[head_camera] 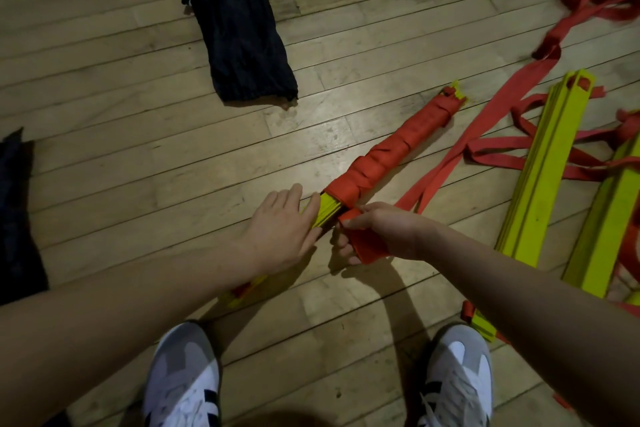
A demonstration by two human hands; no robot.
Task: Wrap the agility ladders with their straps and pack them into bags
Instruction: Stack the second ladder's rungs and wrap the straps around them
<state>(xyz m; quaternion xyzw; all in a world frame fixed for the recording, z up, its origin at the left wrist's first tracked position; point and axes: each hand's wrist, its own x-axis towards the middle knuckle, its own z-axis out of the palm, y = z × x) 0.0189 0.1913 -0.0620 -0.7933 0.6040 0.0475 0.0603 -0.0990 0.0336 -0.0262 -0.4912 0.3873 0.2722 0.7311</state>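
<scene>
A bundled agility ladder [391,146] of yellow rungs lies diagonally on the wooden floor, most of its length wound in red strap. My left hand [282,229] rests flat with straight fingers on the bare yellow rungs near the bundle's lower end. My right hand [377,232] grips the loose red strap [372,246] just beside the bundle, the strap looped over its fingers. A black bag [239,21] lies flat at the top centre.
Two unwrapped stacks of yellow rungs [543,170] lie at the right among tangled red straps [498,156]. Another dark bag [17,215] sits at the left edge. My two white shoes [183,381] stand at the bottom.
</scene>
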